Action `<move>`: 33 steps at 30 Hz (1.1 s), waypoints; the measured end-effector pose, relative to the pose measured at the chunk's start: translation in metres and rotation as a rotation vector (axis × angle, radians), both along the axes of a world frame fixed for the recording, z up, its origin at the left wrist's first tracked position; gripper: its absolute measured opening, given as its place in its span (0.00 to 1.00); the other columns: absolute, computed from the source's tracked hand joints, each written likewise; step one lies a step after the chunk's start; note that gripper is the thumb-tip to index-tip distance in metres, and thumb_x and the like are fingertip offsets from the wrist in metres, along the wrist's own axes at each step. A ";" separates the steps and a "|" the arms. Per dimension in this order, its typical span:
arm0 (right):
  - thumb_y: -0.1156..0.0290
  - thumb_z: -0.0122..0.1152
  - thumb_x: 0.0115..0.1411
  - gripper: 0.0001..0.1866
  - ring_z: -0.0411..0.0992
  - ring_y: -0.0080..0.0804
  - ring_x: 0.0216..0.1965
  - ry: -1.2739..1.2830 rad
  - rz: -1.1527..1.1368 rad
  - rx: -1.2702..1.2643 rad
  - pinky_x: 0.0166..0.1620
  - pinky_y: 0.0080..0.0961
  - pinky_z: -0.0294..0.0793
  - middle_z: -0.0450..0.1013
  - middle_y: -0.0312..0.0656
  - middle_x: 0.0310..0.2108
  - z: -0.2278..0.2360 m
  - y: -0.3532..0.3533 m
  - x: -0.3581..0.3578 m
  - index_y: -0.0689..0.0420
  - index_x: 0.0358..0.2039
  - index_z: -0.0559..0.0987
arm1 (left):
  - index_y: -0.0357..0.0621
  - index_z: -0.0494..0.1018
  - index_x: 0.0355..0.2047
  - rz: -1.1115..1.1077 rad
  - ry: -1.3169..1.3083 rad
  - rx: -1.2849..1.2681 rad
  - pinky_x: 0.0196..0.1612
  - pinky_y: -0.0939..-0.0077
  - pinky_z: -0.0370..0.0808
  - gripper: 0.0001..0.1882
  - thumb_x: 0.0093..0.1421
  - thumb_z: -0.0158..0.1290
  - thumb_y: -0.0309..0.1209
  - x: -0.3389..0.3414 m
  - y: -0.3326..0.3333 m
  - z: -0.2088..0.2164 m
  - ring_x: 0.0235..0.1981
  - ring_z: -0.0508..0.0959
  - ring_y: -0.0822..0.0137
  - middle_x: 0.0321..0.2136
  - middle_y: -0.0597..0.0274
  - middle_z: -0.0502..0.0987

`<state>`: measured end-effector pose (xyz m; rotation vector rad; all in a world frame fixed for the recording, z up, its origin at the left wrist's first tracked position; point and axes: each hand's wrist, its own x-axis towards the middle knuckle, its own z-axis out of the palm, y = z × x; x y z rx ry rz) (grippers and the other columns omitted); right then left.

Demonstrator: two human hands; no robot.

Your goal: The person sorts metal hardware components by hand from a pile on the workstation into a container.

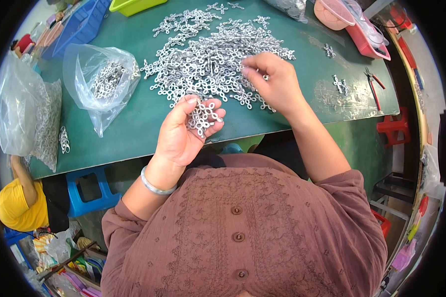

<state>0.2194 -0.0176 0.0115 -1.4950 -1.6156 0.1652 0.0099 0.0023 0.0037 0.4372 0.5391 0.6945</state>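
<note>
A big heap of small silver metal ring pieces covers the middle of the green table. My left hand is raised palm up near the table's front edge and holds a stack of these ring pieces between thumb and fingers. My right hand reaches into the right side of the heap, fingertips pinched on a single piece there. A silver bangle sits on my left wrist.
A clear plastic bag with more ring pieces lies left of the heap; a larger bag hangs at the left edge. Pliers and a few pieces lie right. Pink trays, a green bin, blue stool, another person lower left.
</note>
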 end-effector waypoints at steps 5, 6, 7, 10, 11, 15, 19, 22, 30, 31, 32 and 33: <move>0.71 0.56 0.49 0.05 0.69 0.39 0.31 -0.303 -0.173 0.033 0.35 0.31 0.68 0.68 0.40 0.23 -0.006 0.022 0.010 0.57 0.25 0.77 | 0.46 0.66 0.35 -0.051 -0.105 -0.034 0.35 0.68 0.75 0.06 0.58 0.44 0.32 -0.003 0.003 -0.006 0.31 0.74 0.63 0.27 0.61 0.72; 0.71 0.56 0.49 0.05 0.69 0.39 0.31 -0.303 -0.173 0.033 0.35 0.31 0.68 0.68 0.40 0.23 -0.008 0.023 0.011 0.57 0.25 0.77 | 0.46 0.66 0.37 -0.059 -0.103 -0.047 0.35 0.68 0.75 0.07 0.58 0.43 0.31 -0.003 0.003 -0.005 0.30 0.74 0.64 0.26 0.62 0.71; 0.71 0.56 0.49 0.05 0.69 0.39 0.30 -0.320 -0.154 0.025 0.35 0.32 0.68 0.68 0.40 0.23 -0.010 0.024 0.012 0.57 0.24 0.77 | 0.46 0.66 0.38 -0.069 -0.101 -0.059 0.35 0.68 0.74 0.08 0.58 0.43 0.30 -0.004 0.004 -0.005 0.29 0.74 0.66 0.25 0.63 0.71; 0.71 0.56 0.49 0.05 0.69 0.39 0.30 -0.282 -0.135 0.012 0.34 0.32 0.68 0.68 0.40 0.24 -0.008 0.023 0.012 0.57 0.24 0.77 | 0.44 0.67 0.38 -0.054 -0.065 0.005 0.32 0.72 0.76 0.09 0.58 0.44 0.31 -0.003 0.002 -0.004 0.29 0.73 0.68 0.26 0.63 0.70; 0.71 0.56 0.49 0.04 0.69 0.39 0.29 -0.228 -0.136 0.007 0.34 0.31 0.68 0.68 0.40 0.24 -0.007 0.021 0.011 0.57 0.24 0.76 | 0.44 0.67 0.38 -0.053 -0.065 0.005 0.32 0.72 0.76 0.09 0.58 0.44 0.31 -0.003 0.002 -0.003 0.29 0.73 0.68 0.26 0.63 0.70; 0.73 0.57 0.48 0.03 0.69 0.38 0.28 -0.105 -0.066 -0.014 0.32 0.29 0.68 0.69 0.39 0.24 0.004 0.009 0.006 0.58 0.23 0.76 | 0.43 0.66 0.40 -0.017 0.069 0.041 0.30 0.73 0.74 0.11 0.59 0.44 0.33 0.000 0.001 0.005 0.28 0.72 0.69 0.25 0.64 0.68; 0.76 0.58 0.47 0.02 0.69 0.36 0.27 -0.042 0.093 0.128 0.30 0.27 0.68 0.70 0.39 0.24 0.008 -0.004 -0.003 0.58 0.23 0.75 | 0.43 0.66 0.40 -0.029 0.012 0.045 0.27 0.76 0.70 0.11 0.60 0.44 0.35 0.001 0.003 0.003 0.25 0.70 0.72 0.24 0.66 0.68; 0.78 0.60 0.45 0.03 0.69 0.36 0.27 -0.058 0.162 0.184 0.29 0.27 0.69 0.69 0.40 0.24 0.013 -0.013 -0.011 0.59 0.24 0.75 | 0.43 0.67 0.38 -0.043 0.013 0.047 0.25 0.78 0.68 0.12 0.60 0.44 0.38 0.002 0.003 0.003 0.23 0.68 0.73 0.22 0.67 0.67; 0.79 0.61 0.44 0.05 0.69 0.36 0.26 -0.023 0.261 0.178 0.28 0.25 0.69 0.69 0.41 0.23 0.012 -0.022 -0.022 0.60 0.25 0.75 | 0.47 0.67 0.32 -0.015 0.120 0.132 0.23 0.79 0.67 0.06 0.59 0.46 0.34 0.006 0.000 0.006 0.19 0.68 0.74 0.19 0.68 0.67; 0.79 0.60 0.45 0.05 0.69 0.36 0.25 -0.002 0.267 0.147 0.28 0.24 0.69 0.70 0.41 0.23 0.012 -0.023 -0.022 0.60 0.25 0.75 | 0.48 0.67 0.31 0.001 0.131 0.139 0.22 0.78 0.67 0.05 0.59 0.47 0.33 0.006 0.000 0.006 0.19 0.68 0.74 0.19 0.68 0.67; 0.79 0.60 0.45 0.05 0.69 0.36 0.25 -0.003 0.267 0.147 0.28 0.24 0.69 0.70 0.41 0.23 0.012 -0.024 -0.023 0.60 0.25 0.75 | 0.48 0.67 0.31 0.000 0.130 0.139 0.22 0.78 0.67 0.05 0.59 0.47 0.33 0.006 -0.001 0.006 0.19 0.68 0.74 0.19 0.68 0.67; 0.79 0.60 0.46 0.05 0.70 0.34 0.25 0.051 0.257 0.083 0.28 0.23 0.69 0.70 0.41 0.23 0.012 -0.026 -0.024 0.60 0.25 0.75 | 0.47 0.68 0.31 0.018 0.142 0.164 0.22 0.78 0.68 0.05 0.59 0.47 0.33 0.006 -0.001 0.005 0.19 0.68 0.74 0.19 0.68 0.67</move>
